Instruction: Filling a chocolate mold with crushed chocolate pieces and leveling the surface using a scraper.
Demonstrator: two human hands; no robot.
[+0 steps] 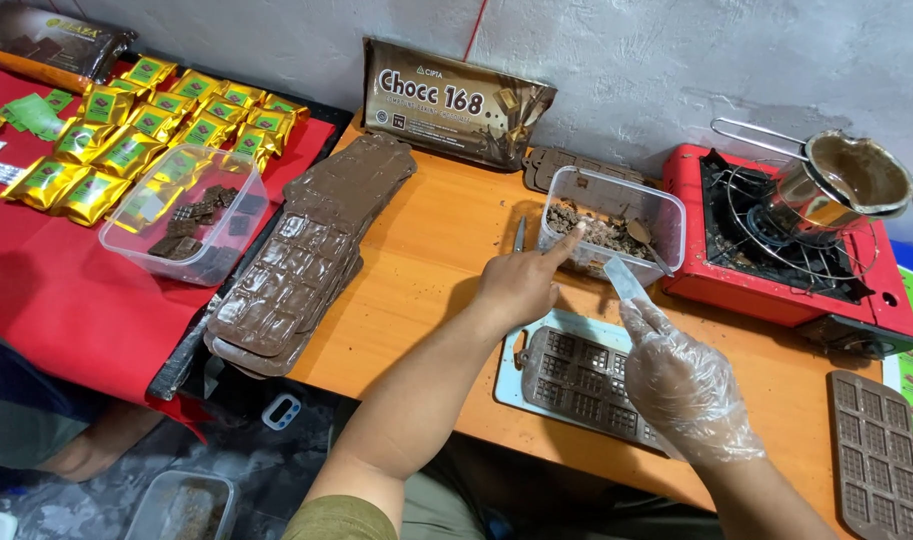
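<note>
My bare left hand (pixel 521 280) reaches over the orange table, its index finger touching the near rim of a clear plastic tub (pixel 666 212) of chocolate chunks. My right hand (pixel 681 385), in a clear plastic glove, hovers over a brown chocolate mould (pixel 576 375) lying on a pale blue board (pixel 511 385). Its gloved fingers pinch a small clear scraper (pixel 624 278) that points toward the tub. The mould's cavities look filled with chocolate.
A red portable stove (pixel 776 255) at the right carries a steel pot (pixel 846 180) of melted chocolate. Stacked filled moulds (pixel 306 260) lie left, another mould (pixel 876 455) at far right. A brown bag (pixel 456 100) leans on the wall. Gold-wrapped bars (pixel 126 135) and a tub of pieces (pixel 191 225) sit on red cloth.
</note>
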